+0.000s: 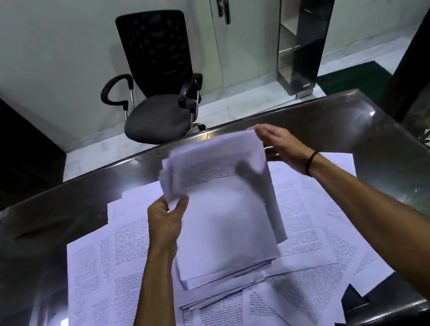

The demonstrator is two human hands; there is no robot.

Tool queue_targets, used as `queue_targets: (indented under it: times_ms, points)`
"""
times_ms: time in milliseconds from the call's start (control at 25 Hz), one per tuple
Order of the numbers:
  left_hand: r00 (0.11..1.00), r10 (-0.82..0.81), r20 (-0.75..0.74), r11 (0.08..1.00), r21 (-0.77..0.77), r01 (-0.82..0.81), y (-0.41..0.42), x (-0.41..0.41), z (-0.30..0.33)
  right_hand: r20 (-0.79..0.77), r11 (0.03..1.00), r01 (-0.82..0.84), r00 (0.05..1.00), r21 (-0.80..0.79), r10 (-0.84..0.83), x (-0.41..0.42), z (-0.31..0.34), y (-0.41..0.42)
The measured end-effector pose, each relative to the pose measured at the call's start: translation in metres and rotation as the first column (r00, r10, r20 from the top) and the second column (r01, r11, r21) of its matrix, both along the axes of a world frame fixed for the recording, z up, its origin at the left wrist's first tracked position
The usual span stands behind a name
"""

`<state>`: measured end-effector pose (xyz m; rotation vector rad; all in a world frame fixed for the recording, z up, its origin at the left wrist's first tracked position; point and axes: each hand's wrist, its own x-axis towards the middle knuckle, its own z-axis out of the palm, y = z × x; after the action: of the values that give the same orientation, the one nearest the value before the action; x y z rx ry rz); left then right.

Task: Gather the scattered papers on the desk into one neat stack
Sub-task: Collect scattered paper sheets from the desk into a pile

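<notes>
Your lifted bundle of papers [221, 207] is motion-blurred, its print hardly readable. Your left hand [165, 222] pinches its left edge; your right hand [279, 146] has fingers extended along the top right corner (how firmly it grips, you cannot tell). Loose sheets [126, 251] cover the glossy dark desk [395, 161], whose near edge is cut off. An office chair [160, 81] stands beyond the far edge.

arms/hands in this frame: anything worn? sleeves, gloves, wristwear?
Both forearms are bare, no sleeves in view and no gloves. The right hand has a thin black band around the wrist. The left hand and its wrist show nothing worn; no rings visible on the fingers.
</notes>
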<state>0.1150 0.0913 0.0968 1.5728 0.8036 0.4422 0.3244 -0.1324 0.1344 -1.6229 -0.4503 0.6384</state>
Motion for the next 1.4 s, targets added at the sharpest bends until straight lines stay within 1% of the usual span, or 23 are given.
queue_targets:
  times_ms: [40,160,240,360,400,480,560,640,720,800,840,880,920,960,1000,1040,1080,1120,1160,1200,1280,1320,1400]
  points:
    - [0.999,0.033,0.03,0.997,-0.073,-0.031,0.004,-0.003,-0.002,-0.105,0.999,0.028,0.994,0.046,-0.023,-0.013,-0.008,0.002]
    - [0.994,0.07,0.085,0.951,-0.306,-0.04,0.017,-0.009,-0.005,-0.112,0.998,-0.056,0.992,-0.007,0.055,-0.061,-0.031,0.017]
    - [0.994,0.066,0.082,0.898,-0.44,-0.023,0.024,-0.015,-0.008,-0.2,0.999,-0.031,0.979,0.034,0.037,-0.09,-0.041,0.032]
    - [0.996,-0.065,0.067,0.802,-0.59,0.092,0.033,-0.034,-0.017,-0.397,0.987,-0.012,0.915,0.16,0.076,-0.114,-0.06,0.041]
    - [0.991,-0.119,0.056,0.784,-0.608,0.129,0.035,-0.042,-0.024,-0.433,0.986,-0.039,0.895,0.165,0.108,-0.118,-0.07,0.04]
    - [0.986,-0.164,-0.014,0.811,-0.572,0.126,0.039,-0.051,-0.046,-0.45,0.989,-0.104,0.882,0.106,0.141,-0.121,-0.095,0.034]
    - [0.985,-0.129,-0.117,0.863,-0.503,0.053,0.037,-0.052,-0.068,-0.405,0.99,-0.132,0.909,-0.044,0.103,-0.121,-0.114,0.028]
    - [0.976,-0.097,-0.197,0.888,-0.46,-0.004,0.033,-0.049,-0.079,-0.314,0.977,-0.066,0.95,-0.203,-0.001,-0.117,-0.13,0.022]
    - [0.969,-0.067,-0.238,0.899,-0.435,-0.045,0.035,-0.046,-0.084,-0.057,0.885,0.099,0.989,-0.454,-0.14,-0.103,-0.147,0.009]
    - [0.964,-0.032,-0.265,0.905,-0.418,-0.085,0.041,-0.039,-0.088,0.153,0.661,0.252,0.967,-0.707,-0.205,-0.086,-0.161,-0.01]
    - [0.963,-0.016,-0.267,0.903,-0.418,-0.101,0.045,-0.035,-0.088,0.187,0.542,0.287,0.954,-0.79,-0.233,-0.08,-0.163,-0.019]
    - [0.965,-0.004,-0.261,0.899,-0.424,-0.111,0.05,-0.032,-0.089,0.2,0.46,0.304,0.944,-0.834,-0.262,-0.075,-0.166,-0.026]
    - [0.967,0.008,-0.254,0.895,-0.429,-0.12,0.054,-0.028,-0.089,0.208,0.427,0.317,0.936,-0.847,-0.283,-0.07,-0.166,-0.029]
    - [0.969,0.013,-0.248,0.895,-0.428,-0.122,0.057,-0.024,-0.089,0.206,0.462,0.339,0.927,-0.82,-0.313,-0.067,-0.168,-0.027]
    - [0.97,0.011,-0.244,0.898,-0.423,-0.117,0.058,-0.021,-0.088,0.156,0.565,0.348,0.92,-0.748,-0.36,-0.065,-0.166,-0.02]
    - [0.97,0.002,-0.242,0.901,-0.42,-0.106,0.057,-0.017,-0.086,0.028,0.699,0.321,0.918,-0.639,-0.396,-0.064,-0.159,-0.01]
    - [0.971,-0.01,-0.238,0.903,-0.42,-0.094,0.055,-0.014,-0.085,-0.169,0.819,0.235,0.913,-0.524,-0.37,-0.066,-0.151,0.004]
    - [0.972,-0.025,-0.234,0.902,-0.424,-0.079,0.053,-0.011,-0.082,-0.363,0.915,0.113,0.893,-0.388,-0.265,-0.07,-0.142,0.02]
    - [0.975,-0.041,-0.219,0.898,-0.435,-0.06,0.051,-0.009,-0.079,-0.476,0.961,0.003,0.868,-0.276,-0.14,-0.073,-0.135,0.035]
    - [0.979,-0.053,-0.195,0.895,-0.444,-0.04,0.05,-0.009,-0.075,-0.493,0.981,-0.06,0.869,-0.183,-0.039,-0.076,-0.129,0.048]
    - [0.989,-0.048,-0.138,0.898,-0.44,-0.018,0.05,-0.012,-0.064,-0.315,0.984,-0.067,0.949,-0.163,0.013,-0.081,-0.123,0.07]
    - [0.991,-0.037,-0.126,0.913,-0.408,-0.018,0.052,-0.015,-0.057,-0.198,0.978,-0.044,0.98,-0.202,0.003,-0.083,-0.115,0.077]
    - [0.986,-0.034,-0.161,0.975,-0.224,-0.003,0.054,-0.019,-0.035,0.014,0.965,0.007,1.0,-0.262,-0.004,-0.086,-0.097,0.088]
